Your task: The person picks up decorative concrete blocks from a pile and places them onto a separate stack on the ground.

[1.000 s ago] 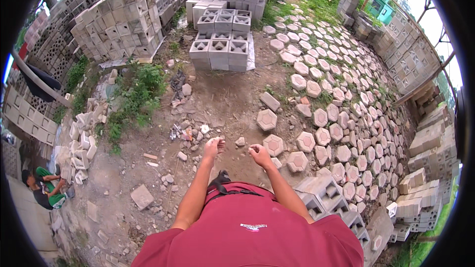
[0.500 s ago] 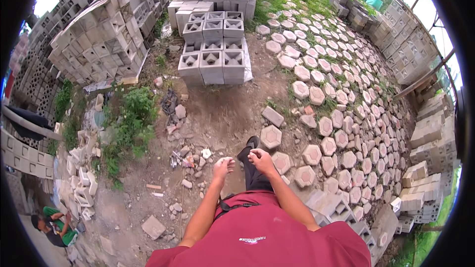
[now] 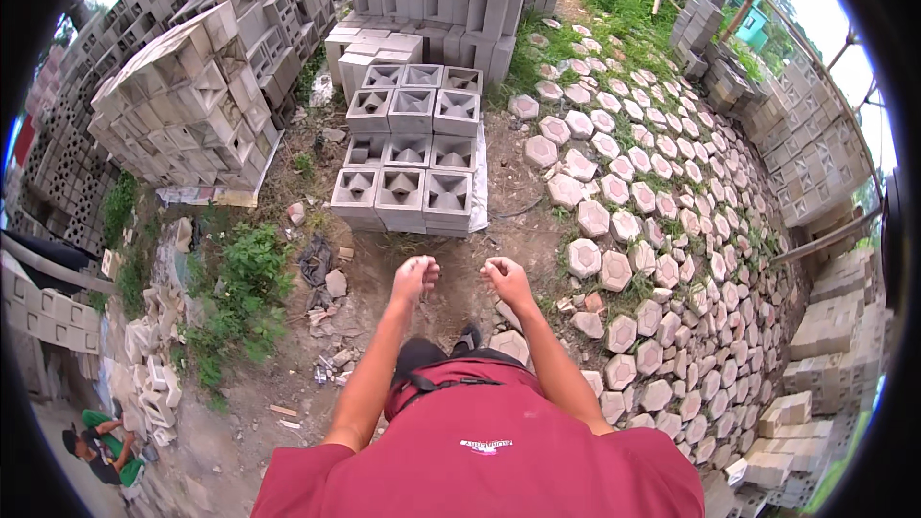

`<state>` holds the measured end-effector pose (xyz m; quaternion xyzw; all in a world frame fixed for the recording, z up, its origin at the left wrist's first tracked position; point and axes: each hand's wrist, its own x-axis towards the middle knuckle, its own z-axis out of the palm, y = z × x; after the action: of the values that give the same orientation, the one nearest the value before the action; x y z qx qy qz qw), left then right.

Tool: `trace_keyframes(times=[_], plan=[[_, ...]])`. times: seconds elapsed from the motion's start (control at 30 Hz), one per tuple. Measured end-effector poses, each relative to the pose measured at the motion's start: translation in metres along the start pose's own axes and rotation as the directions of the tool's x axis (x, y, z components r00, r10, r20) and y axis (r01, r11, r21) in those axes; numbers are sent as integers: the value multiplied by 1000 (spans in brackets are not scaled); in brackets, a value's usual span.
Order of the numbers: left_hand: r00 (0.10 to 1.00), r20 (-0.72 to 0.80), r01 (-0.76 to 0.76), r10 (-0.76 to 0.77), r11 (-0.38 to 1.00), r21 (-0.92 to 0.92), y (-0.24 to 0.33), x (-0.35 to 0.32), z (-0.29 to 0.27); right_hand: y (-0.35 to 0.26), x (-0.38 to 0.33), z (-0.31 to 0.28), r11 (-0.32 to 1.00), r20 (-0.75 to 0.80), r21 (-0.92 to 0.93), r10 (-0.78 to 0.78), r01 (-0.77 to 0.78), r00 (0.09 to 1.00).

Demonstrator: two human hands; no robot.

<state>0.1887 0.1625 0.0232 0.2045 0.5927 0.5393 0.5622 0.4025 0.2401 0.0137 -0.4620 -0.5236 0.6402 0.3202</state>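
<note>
My left hand [image 3: 415, 280] is held out in front of me, its fingers half curled and a little apart, with nothing visible in it. Level with it on the right, my right hand [image 3: 506, 283] has its fingers bent in toward the thumb, and no object shows there. The hands face each other across a gap and touch nothing. Just beyond them stands a low stepped stack of grey concrete vent blocks [image 3: 400, 190], with square openings and pointed shapes inside. A pale sheet [image 3: 479, 194] shows along the stack's right side.
Rows of hexagonal paving blocks [image 3: 645, 273] cover the ground at right. Taller block stacks [image 3: 187, 101] rise at far left, beside a green shrub [image 3: 247, 273]. Small rubble [image 3: 336, 362] lies left of my feet. A seated person [image 3: 104, 448] is at lower left.
I have moved forward, so the vent block stack is nearer. Both hands are raised farther forward and have moved slightly apart. The rubble and paving blocks sit lower in view.
</note>
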Motion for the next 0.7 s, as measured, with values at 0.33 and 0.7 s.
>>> trace_keyframes(times=[0.33, 0.7], plan=[[989, -19, 149, -148, 988, 36, 37, 154, 41, -6, 167, -33, 963, 39, 77, 254, -257, 966], [997, -72, -19, 20, 1000, 15, 222, 358, 69, -105, 411, -75, 822, 12, -570, -21, 24, 1000]])
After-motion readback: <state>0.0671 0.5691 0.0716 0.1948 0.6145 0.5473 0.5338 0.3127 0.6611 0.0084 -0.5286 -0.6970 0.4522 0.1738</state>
